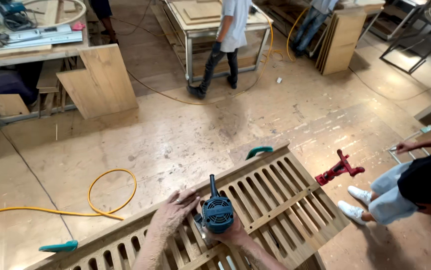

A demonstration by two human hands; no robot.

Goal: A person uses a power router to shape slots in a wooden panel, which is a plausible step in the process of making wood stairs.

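Teal plastic housed the small power tool (pixel 217 214) that sat on the slatted wooden panel (pixel 275 200), its fan vents turned up toward the camera and its black cord rising from the top. The right hand (pixel 233 234) was wrapped round the tool from below, fingers closed on its body. Whatever bit or blade met the wood was hidden under the housing, so it was probably a trimmer or router, though that could not be told for sure. Just beside the tool, the left hand (pixel 175 212) lay flat and open on the panel's near rail, palm down, holding nothing, a ring on one finger.

The panel ran slantwise across the lower part of the view. A teal clamp handle (pixel 259 150) stood at the panel's far edge, another teal clamp (pixel 58 246) at its left end, and a red clamp (pixel 339 169) just off its right corner. Left of the panel a yellow hose (pixel 106 192) looped over the plywood floor (pixel 175 135). Right of the panel, a second person crouched in light jeans and white shoes (pixel 358 201). Well beyond the panel, another person (pixel 223 47) stood at a metal-framed workbench (pixel 195 30), and a wooden board (pixel 99 80) leaned against a bench off to the far left.
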